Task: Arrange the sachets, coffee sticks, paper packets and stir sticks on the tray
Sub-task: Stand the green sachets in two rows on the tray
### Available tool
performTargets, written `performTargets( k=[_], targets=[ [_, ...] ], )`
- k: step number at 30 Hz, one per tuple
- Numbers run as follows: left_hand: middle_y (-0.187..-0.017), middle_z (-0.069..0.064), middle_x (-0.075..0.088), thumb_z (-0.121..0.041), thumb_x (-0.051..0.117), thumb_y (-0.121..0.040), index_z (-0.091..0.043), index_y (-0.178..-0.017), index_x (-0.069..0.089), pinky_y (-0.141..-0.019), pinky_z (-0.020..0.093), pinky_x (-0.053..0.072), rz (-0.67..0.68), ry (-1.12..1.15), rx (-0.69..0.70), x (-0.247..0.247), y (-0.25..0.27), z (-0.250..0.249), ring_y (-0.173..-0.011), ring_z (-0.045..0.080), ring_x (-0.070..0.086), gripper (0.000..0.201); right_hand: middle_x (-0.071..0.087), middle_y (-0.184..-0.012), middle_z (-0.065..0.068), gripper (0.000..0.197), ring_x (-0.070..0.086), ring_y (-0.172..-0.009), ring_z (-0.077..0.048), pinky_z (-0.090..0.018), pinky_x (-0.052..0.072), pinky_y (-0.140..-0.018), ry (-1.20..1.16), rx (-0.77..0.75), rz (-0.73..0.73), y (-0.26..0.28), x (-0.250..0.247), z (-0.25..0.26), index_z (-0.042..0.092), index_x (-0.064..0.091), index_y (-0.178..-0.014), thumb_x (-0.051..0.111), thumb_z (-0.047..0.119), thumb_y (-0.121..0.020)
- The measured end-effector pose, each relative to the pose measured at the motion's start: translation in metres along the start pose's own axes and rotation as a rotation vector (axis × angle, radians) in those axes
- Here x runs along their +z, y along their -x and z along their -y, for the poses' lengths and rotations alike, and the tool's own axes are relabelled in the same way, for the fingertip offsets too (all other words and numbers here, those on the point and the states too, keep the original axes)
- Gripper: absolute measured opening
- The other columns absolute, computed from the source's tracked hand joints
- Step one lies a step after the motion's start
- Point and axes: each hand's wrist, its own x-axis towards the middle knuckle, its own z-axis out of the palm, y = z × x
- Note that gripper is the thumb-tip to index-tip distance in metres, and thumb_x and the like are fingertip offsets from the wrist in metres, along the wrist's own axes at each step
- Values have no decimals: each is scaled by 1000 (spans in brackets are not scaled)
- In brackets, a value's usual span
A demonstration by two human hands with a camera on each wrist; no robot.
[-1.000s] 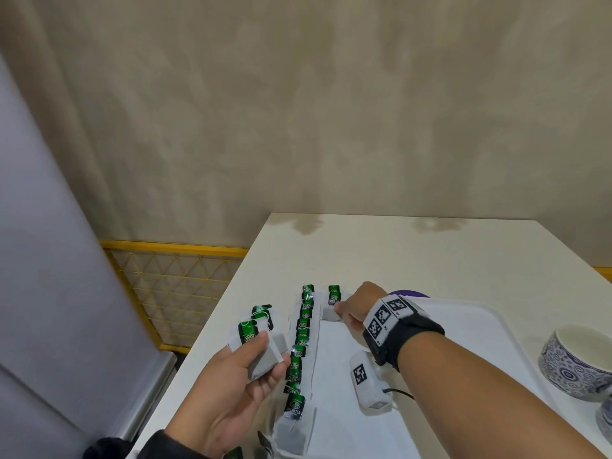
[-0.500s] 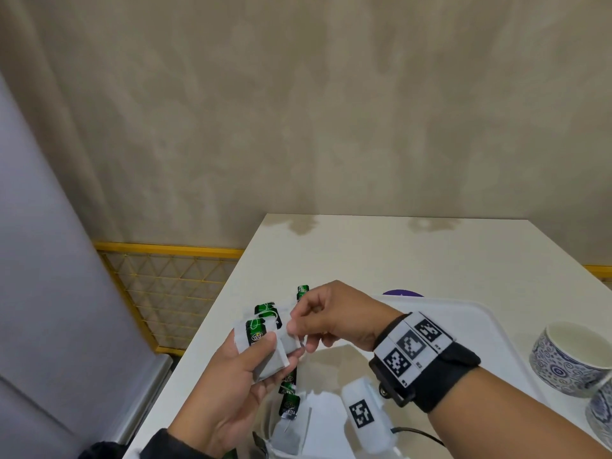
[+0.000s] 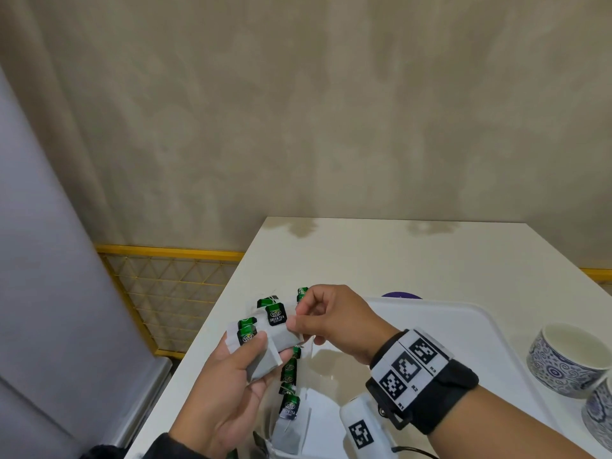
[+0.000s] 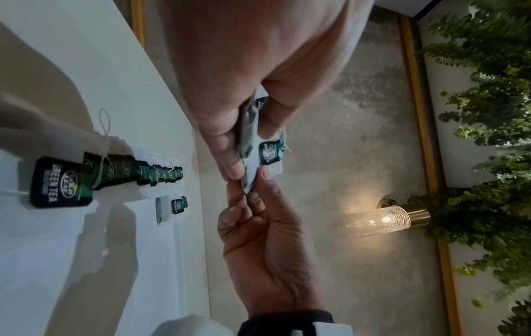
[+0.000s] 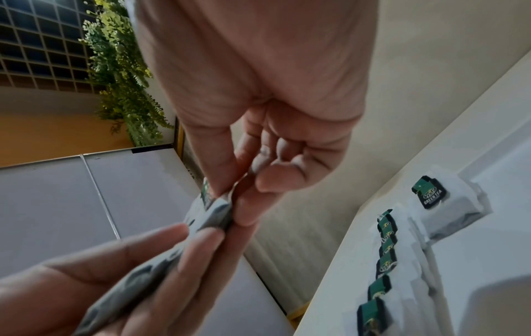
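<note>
My left hand [image 3: 265, 346] holds a small stack of green-tea sachets [image 3: 261, 359] above the table's left edge, thumb on top. My right hand [image 3: 296, 316] pinches the far edge of the top sachet [image 3: 276, 336] between thumb and forefinger. The wrist views show the same stack [image 4: 250, 141] [image 5: 212, 213] held between both hands. A row of sachets [image 3: 289, 405] [image 4: 115, 172] [image 5: 385, 257] lies overlapped along the left side of the white tray [image 3: 463, 326]. One more sachet [image 5: 448, 204] lies at the row's far end.
Two blue-patterned cups [image 3: 569, 359] stand right of the tray. A purple object [image 3: 400, 295] shows behind the tray's far rim. The white table [image 3: 397, 253] meets a beige wall. A yellow mesh rail [image 3: 165, 286] and a grey panel lie left.
My right hand left the far end of the sachet row on the tray, came back to my left hand and now pinches the top sachet of the stack.
</note>
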Motion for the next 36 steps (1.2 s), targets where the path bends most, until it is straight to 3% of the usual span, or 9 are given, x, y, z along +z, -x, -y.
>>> performTargets(
  k=[4, 12, 16, 18, 20, 25, 28, 32, 36],
  targets=[
    [-106, 17, 73, -1, 50, -94, -9, -128, 55, -78, 44, 58, 10, 25, -3, 0, 1, -2, -94, 34, 71, 35, 62, -59, 4, 21, 58, -55, -7, -18, 47, -53, 30, -17, 12, 2, -3, 2, 15, 60, -71, 79, 10, -78],
    [-110, 23, 70, -2, 47, -97, -3, -124, 57, -99, 49, 46, -39, -6, 2, 0, -1, 4, -108, 39, 64, 29, 67, -65, -5, 17, 62, -58, -11, -16, 46, -54, 35, -54, 29, 9, 1, 3, 11, 65, -72, 83, 10, -74],
    [-113, 25, 68, -1, 47, -96, -3, -124, 56, -103, 52, 43, -57, 46, -19, 0, -1, 4, -111, 39, 63, 30, 63, -62, 8, 17, 54, -56, -3, -14, 44, -57, 135, -136, 41, 14, 1, 6, 15, 67, -69, 82, 10, -74],
    [-114, 24, 68, -1, 48, -96, -3, -126, 56, -100, 51, 47, -70, 93, -36, 1, -2, 3, -110, 37, 63, 31, 63, -63, 8, 17, 54, -55, -1, -13, 43, -57, 122, -157, 47, 16, 1, 6, 14, 65, -70, 80, 8, -76],
    [-114, 23, 68, -2, 49, -95, -4, -126, 55, -88, 45, 55, -91, 128, -46, 0, -2, 3, -105, 34, 65, 32, 65, -67, 2, 17, 58, -59, -6, -16, 47, -61, 71, -148, 61, 17, 0, 6, 13, 64, -73, 78, 5, -78],
    [-117, 20, 67, -1, 47, -96, -6, -130, 53, -67, 42, 60, -128, 188, -44, 0, -1, -1, -100, 33, 67, 35, 62, -64, 2, 19, 57, -55, -9, -20, 44, -54, -93, 7, 33, 10, -7, -4, 9, 63, -91, 75, 0, -79],
    [-127, 24, 59, 2, 46, -96, -11, -139, 43, -67, 49, 59, -169, 226, -56, -4, -2, -2, -95, 42, 68, 45, 67, -66, -1, 13, 61, -57, -12, -21, 48, -54, -90, 184, 4, 3, -20, -15, 7, 65, -88, 72, -1, -81],
    [-133, 27, 53, 2, 47, -96, -17, -144, 37, -68, 53, 58, -199, 190, -79, -11, -1, -1, -95, 45, 67, 53, 67, -68, -5, 11, 60, -61, -16, -27, 51, -64, 56, 422, -184, -13, -51, -41, 9, 65, -78, 72, 2, -82],
    [-131, 27, 54, 2, 47, -96, -15, -143, 37, -67, 55, 56, -193, 170, -96, -9, 1, 0, -96, 46, 67, 50, 65, -76, -8, 17, 62, -73, -22, -37, 56, -79, 198, 484, -239, -28, -63, -60, 14, 61, -73, 71, 4, -81]
  ],
)
